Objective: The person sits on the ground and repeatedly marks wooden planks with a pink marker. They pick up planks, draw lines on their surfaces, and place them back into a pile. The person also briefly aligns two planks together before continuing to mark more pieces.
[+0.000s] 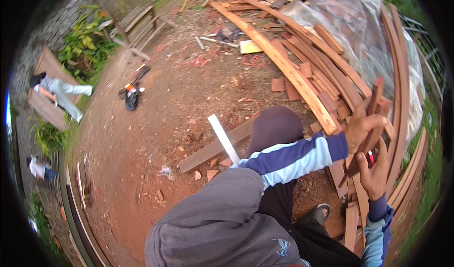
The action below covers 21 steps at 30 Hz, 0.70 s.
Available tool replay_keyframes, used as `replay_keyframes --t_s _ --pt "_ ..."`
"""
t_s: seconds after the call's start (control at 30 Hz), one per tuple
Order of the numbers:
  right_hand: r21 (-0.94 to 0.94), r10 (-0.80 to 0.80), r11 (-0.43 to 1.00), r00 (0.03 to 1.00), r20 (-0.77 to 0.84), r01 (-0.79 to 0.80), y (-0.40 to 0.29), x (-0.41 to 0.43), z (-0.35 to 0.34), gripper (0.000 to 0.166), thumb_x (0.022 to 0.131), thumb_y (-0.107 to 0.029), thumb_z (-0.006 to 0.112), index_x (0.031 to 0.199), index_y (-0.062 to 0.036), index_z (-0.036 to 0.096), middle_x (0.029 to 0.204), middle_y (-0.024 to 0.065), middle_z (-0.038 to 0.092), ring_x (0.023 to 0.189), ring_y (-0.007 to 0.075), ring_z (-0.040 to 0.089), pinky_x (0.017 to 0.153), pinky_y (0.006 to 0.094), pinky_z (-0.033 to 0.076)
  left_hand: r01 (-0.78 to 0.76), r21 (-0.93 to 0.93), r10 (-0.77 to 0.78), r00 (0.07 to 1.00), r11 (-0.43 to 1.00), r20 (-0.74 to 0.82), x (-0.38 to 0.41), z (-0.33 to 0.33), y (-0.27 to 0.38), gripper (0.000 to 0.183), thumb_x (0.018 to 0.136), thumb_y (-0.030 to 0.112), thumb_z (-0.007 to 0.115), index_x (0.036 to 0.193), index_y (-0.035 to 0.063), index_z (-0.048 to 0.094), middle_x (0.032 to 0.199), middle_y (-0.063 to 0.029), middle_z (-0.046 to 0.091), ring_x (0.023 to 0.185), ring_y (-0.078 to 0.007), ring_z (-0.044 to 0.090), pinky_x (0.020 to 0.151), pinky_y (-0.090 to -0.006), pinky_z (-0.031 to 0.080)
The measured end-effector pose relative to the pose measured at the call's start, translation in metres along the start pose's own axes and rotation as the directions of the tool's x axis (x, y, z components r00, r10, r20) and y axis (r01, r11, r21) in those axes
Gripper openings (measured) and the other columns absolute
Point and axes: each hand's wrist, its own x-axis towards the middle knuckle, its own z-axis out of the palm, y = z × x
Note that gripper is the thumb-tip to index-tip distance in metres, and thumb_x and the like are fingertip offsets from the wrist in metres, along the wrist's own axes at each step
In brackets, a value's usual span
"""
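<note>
My left hand (357, 127) grips reddish-brown wooden pieces (376, 93), their cut ends pointing away from me at the right. Just below it, my right hand (374, 176) has its thumb and fingers spread beside the lower part of the wood, the thumb at its edge. Between that thumb and the fingers shows a slim red-and-white item (371, 157), perhaps a pen. Under my left forearm a flat pale metal strip (222, 135), like a ruler, sticks out beside my thigh. Its lower end is hidden.
Long planks (276, 61) and offcuts lie heaped at the right, partly under clear plastic sheeting (340, 29). A dark board (216, 148) rests on the soil past my knee. A wooden chair (129, 22) stands at the upper left. Two people (62, 89) are farther off at the left.
</note>
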Motion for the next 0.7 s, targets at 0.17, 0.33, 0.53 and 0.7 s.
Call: replay_keyframes --t_s 0.17,0.33,0.53,0.7 --pt "-0.023 -0.059 0.998 0.996 -0.066 0.058 -0.004 0.020 0.013 0.067 0.070 -0.028 0.073 0.119 0.0093 0.047 0.101 0.0248 0.058 0.089 0.0367 0.060 0.077 0.0408 0.048 -0.045 0.003 0.045 0.998 0.999 0.035 0.001 -0.016 0.014 0.047 0.084 0.026 0.068 0.120 0.0027 0.048 0.104 -0.0101 0.059 0.093 -0.0184 0.060 0.080 -0.0316 0.052" --pt "0.115 -0.091 0.987 0.985 -0.146 0.108 0.002 0.018 0.010 0.069 0.070 -0.028 0.074 0.120 0.0091 0.047 0.101 0.0245 0.057 0.093 0.0360 0.059 0.080 0.0409 0.047 -0.064 0.123 0.043 0.985 0.990 0.165 0.006 -0.016 0.007 0.073 0.076 0.045 0.072 0.127 0.0025 0.042 0.112 -0.0110 0.057 0.101 -0.0216 0.059 0.086 -0.0371 0.052" --pt "0.061 -0.270 0.956 0.941 -0.206 0.288 0.013 0.019 0.001 0.071 0.070 -0.026 0.074 0.123 0.0112 0.044 0.108 0.0289 0.056 0.101 0.0379 0.058 0.086 0.0404 0.047 -0.061 0.170 0.024 0.977 0.983 0.212 0.000 -0.027 0.002 0.086 0.070 0.052 0.074 0.130 0.0014 0.039 0.119 -0.0126 0.054 0.107 -0.0238 0.058 0.090 -0.0395 0.052" --pt "0.082 -0.224 0.967 0.955 -0.194 0.243 0.015 0.015 0.002 0.072 0.069 -0.026 0.074 0.121 0.0141 0.045 0.107 0.0291 0.056 0.097 0.0378 0.059 0.082 0.0403 0.048 -0.040 0.208 -0.020 0.961 0.977 0.277 0.002 -0.022 0.005 0.095 0.066 0.061 0.072 0.133 0.0035 0.038 0.126 -0.0151 0.051 0.110 -0.0255 0.056 0.093 -0.0405 0.050"
